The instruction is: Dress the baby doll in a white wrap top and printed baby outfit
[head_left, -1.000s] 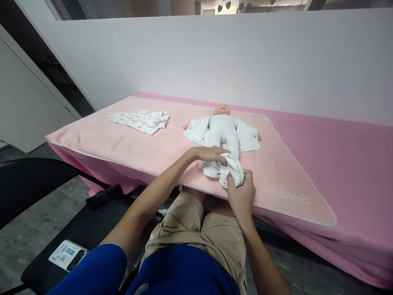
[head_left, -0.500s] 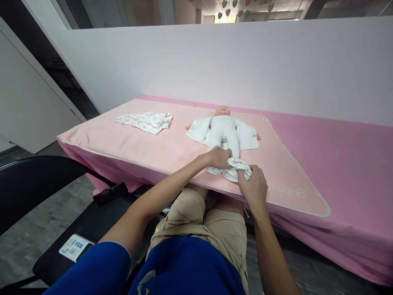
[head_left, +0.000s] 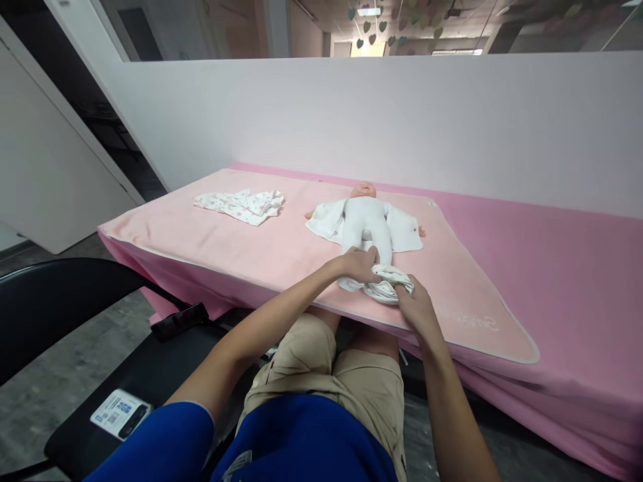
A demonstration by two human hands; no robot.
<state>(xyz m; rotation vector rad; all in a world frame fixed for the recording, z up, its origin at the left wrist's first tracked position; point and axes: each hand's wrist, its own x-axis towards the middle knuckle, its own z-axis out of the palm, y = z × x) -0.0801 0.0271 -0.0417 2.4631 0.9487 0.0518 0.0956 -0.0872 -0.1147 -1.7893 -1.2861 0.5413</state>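
Note:
A baby doll (head_left: 365, 217) lies on its back on the pale pink mat (head_left: 241, 244), head away from me, with an open white jacket spread under it. At its feet is a bunched white printed garment (head_left: 386, 282). My left hand (head_left: 355, 264) grips the garment's left side, fingers curled, right at the doll's legs. My right hand (head_left: 416, 306) pinches the garment's right edge near the mat's front.
A second patterned baby garment (head_left: 240, 203) lies flat at the mat's far left. The mat covers a table with a darker pink cloth (head_left: 567, 268), against a white partition wall. A black chair (head_left: 55, 301) and a black tray with a labelled device (head_left: 119, 414) are at my left.
Both hands moved with the bunched garment from the mat's front edge up toward the doll's feet. The garment is lower and flatter on the mat now.

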